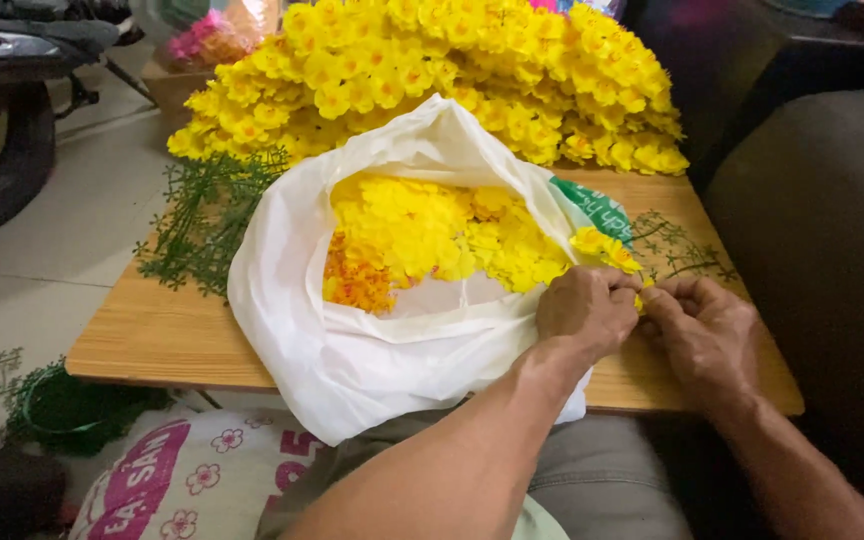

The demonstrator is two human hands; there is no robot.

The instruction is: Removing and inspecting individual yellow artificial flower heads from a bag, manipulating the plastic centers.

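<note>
Both hands — left hand (588, 312) and right hand (704, 328) — are pinched shut on a flower stem (614, 252) beside the white bag (352, 350); petals are best pressed on squarely

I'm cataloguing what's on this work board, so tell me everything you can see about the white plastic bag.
The white plastic bag is thin, soft and crumpled, lying open on the wooden board, its mouth spread wide toward the camera. Inside sit loose yellow petals with a smaller orange cluster at the left. A green printed patch shows on its right rim. Its near edge hangs over the board's front. The left hand rests against its right side; the yellow flower pile lies behind it.
</note>
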